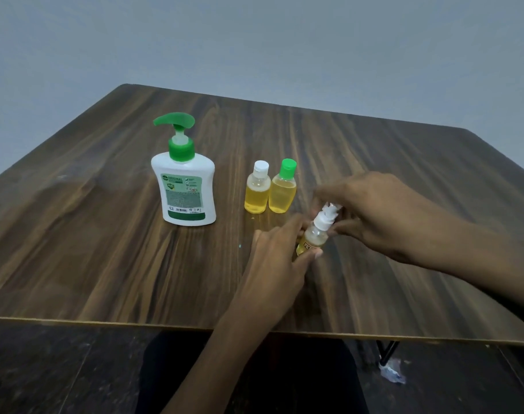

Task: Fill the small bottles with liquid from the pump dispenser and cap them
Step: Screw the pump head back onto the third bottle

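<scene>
Head view shows two small bottles (269, 192) filled yellow and capped beside the pump dispenser (183, 180). Left hand (277, 264) grips the third bottle (313, 234) near the table (105, 249) centre, right hand (371, 210) pinching its white spray cap (326, 215). Judging by that, only this capping remains.

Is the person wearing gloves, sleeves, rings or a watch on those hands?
Nothing of the kind shows. The left hand and right hand are bare, with no gloves, rings, watch or bands visible. Both forearms are bare too, as far as the picture shows them; no sleeve edge comes into view. The fingers are somewhat blurred.
</scene>
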### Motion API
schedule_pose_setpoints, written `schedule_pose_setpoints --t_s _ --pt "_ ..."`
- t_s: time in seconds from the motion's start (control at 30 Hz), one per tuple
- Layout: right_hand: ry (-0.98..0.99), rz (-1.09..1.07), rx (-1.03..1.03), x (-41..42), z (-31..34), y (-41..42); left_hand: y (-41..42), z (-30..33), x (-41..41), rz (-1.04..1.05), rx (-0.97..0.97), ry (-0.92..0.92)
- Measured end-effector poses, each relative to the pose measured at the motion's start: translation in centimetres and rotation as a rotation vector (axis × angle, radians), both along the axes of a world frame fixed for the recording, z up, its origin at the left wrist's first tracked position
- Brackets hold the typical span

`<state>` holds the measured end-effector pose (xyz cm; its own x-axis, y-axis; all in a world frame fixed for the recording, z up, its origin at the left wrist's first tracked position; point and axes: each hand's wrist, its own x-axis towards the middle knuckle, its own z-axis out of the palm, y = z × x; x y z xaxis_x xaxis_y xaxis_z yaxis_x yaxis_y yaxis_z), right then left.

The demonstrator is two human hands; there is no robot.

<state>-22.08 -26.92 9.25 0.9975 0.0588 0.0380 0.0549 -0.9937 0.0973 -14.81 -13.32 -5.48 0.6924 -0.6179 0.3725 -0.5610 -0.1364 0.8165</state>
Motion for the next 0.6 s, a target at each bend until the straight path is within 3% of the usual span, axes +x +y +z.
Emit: schedule_pose_setpoints --t_s 0.2,0.4,0.6 --pt "-0.130 -0.175 -0.079 -0.2 -0.5 0.7 0.1 0.5 -0.1 0.012 0.046 -0.036" --pt "-0.018 -0.033 0.122 -0.6 0.6 1.0 0.2 0.6 -0.1 0.007 0.009 -0.038" --pt "-0.104 -0.115 0.043 -0.2 -1.0 1.2 0.2 0.7 -0.3 0.015 0.044 -0.055"
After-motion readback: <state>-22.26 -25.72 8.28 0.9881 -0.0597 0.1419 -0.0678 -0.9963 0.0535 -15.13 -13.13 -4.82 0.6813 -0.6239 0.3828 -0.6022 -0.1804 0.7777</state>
